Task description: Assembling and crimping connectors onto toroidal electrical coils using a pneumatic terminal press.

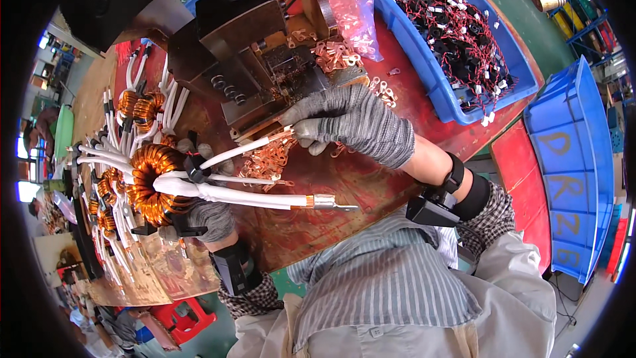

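A copper-wound toroidal coil with white-sleeved leads is in front of me on the left. My left hand, in a grey knit glove, is wrapped around its underside and partly hidden by it. My right hand, gloved the same way, pinches the bare copper end of one thin white lead just in front of the press. A thicker white lead points right and ends in a silver cable lug. Behind my right fingers stands the dark metal crimping press, its tooling partly covered by the hand.
Copper lugs lie in heaps by the press and below it. A plastic bag holds more. Several other coils are piled left. A blue bin of black parts with red wires stands right, beside a larger blue crate.
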{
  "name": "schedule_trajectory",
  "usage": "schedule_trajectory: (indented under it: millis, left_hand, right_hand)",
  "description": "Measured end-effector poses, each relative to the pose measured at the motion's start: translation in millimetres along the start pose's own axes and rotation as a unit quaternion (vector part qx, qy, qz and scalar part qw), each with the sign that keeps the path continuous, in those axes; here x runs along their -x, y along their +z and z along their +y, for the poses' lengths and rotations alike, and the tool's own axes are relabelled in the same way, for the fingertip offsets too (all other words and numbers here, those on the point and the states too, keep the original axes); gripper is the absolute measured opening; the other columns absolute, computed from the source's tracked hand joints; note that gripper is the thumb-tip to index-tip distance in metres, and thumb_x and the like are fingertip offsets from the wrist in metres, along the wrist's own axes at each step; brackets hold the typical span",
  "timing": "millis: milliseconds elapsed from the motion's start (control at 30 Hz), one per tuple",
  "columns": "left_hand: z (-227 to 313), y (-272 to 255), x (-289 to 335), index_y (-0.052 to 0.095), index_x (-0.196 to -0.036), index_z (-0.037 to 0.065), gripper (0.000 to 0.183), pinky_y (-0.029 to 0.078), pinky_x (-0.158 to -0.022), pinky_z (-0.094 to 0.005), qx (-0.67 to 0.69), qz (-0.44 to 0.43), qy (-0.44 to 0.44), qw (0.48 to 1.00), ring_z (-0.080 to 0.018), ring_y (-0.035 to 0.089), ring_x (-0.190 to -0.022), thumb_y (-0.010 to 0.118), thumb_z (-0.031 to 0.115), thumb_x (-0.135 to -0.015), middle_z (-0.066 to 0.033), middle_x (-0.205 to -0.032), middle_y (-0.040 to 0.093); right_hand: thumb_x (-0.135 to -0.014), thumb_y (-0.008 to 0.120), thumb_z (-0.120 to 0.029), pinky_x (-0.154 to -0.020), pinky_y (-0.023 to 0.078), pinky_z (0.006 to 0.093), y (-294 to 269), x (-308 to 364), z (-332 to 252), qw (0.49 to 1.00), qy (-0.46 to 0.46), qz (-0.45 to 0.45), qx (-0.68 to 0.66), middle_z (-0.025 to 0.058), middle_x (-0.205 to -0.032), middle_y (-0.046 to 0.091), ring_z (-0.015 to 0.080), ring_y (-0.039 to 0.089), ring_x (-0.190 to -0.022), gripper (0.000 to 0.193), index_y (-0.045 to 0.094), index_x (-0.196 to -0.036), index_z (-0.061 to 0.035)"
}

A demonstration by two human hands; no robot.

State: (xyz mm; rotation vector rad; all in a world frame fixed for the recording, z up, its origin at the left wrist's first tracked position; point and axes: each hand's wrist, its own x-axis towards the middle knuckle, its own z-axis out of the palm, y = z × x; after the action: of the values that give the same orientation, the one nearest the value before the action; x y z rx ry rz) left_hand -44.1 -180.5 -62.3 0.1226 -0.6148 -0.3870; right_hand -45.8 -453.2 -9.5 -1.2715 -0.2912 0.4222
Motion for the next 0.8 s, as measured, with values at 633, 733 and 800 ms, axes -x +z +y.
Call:
schedule_trajectory:
  millis: [633,733,800]
  left_hand:
    - [-13.5,-6.6,10.2,0.030,-0.131,0.013,0.095,0.014,-0.103,-0.0562,0.345,0.107,0.263,0.894,-0.0283,0.035,-0.119,0.071,0.055,-0.055,-0.0062,-0.129,0.038]
    - [-9.1,-0.5,8.1,0.031,-0.131,0.011,0.095,0.014,-0.103,-0.0559,-0.507,0.354,0.213,0.756,-0.0336,0.029,-0.123,0.069,0.057,-0.056,-0.0089,-0.135,0.032]
    - [-6.6,-0.5,9.0,0.032,-0.130,0.010,0.094,0.014,-0.104,-0.0555,-0.090,0.230,0.224,0.943,-0.0342,0.029,-0.123,0.068,0.057,-0.057,-0.0101,-0.134,0.033]
  right_hand:
    - [-0.078,0.059,-0.005,-0.057,0.047,0.0230,-8.7,-31.8,5.3,0.995,-0.076,0.058,-0.034,0.0054,-0.075,0.058,0.0098,0.055,-0.063,0.018,0.056,-0.094,0.0016]
    - [-0.077,0.059,-0.003,-0.055,0.048,0.0230,-6.5,-35.8,-2.0,0.995,-0.067,0.063,-0.038,0.0061,-0.077,0.058,0.0102,0.056,-0.062,0.017,0.055,-0.093,0.0017]
    - [-0.076,0.058,-0.003,-0.052,0.048,0.0233,-11.2,-39.7,2.1,0.994,-0.081,0.072,-0.027,0.0066,-0.075,0.059,0.0113,0.057,-0.059,0.016,0.056,-0.091,0.0010]
